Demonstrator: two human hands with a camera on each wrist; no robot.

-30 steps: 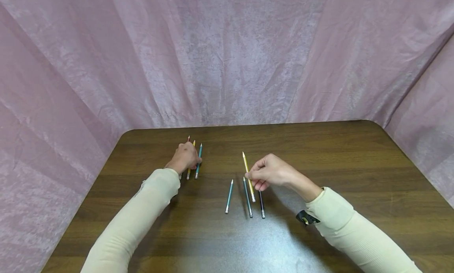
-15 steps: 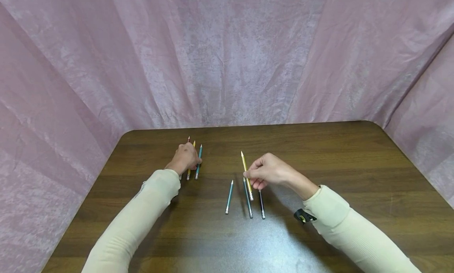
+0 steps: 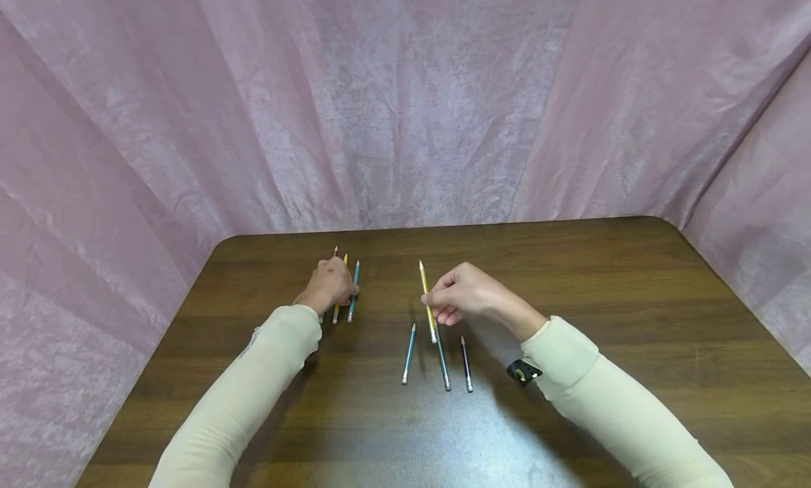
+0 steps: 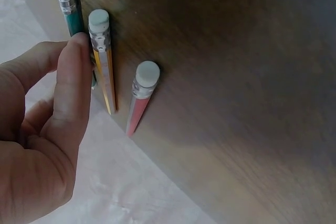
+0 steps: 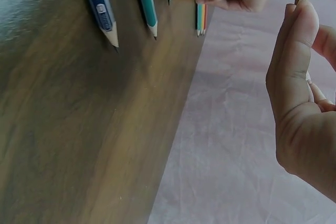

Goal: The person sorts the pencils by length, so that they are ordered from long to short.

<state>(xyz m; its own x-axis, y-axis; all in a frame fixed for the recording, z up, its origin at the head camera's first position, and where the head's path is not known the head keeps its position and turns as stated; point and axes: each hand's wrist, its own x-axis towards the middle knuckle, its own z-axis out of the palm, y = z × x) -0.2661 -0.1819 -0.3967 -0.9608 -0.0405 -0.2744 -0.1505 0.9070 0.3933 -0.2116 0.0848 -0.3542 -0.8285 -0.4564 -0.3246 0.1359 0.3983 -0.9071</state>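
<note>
My left hand (image 3: 329, 284) is over three pencils at the table's back left. Its thumb and fingertips pinch a teal pencil (image 4: 74, 20) lying on the tabletop. A yellow pencil (image 4: 105, 80) lies close beside that one, and a red pencil (image 4: 138, 109) slants a little apart. Raised over the middle of the table, my right hand (image 3: 465, 291) pinches another yellow pencil (image 3: 427, 301), tip pointing away from me. Below it lie a short teal pencil (image 3: 409, 354), a longer teal pencil (image 3: 443, 361) and a dark blue pencil (image 3: 467, 367).
All of this is on a brown wooden table (image 3: 602, 284) with rounded back corners. Pink curtains (image 3: 405, 108) hang behind and at both sides. Glare shows on the front of the tabletop.
My right hand has moved left and slightly away from me with the yellow pencil, uncovering the dark blue pencil's tip. The left hand has stayed in place.
</note>
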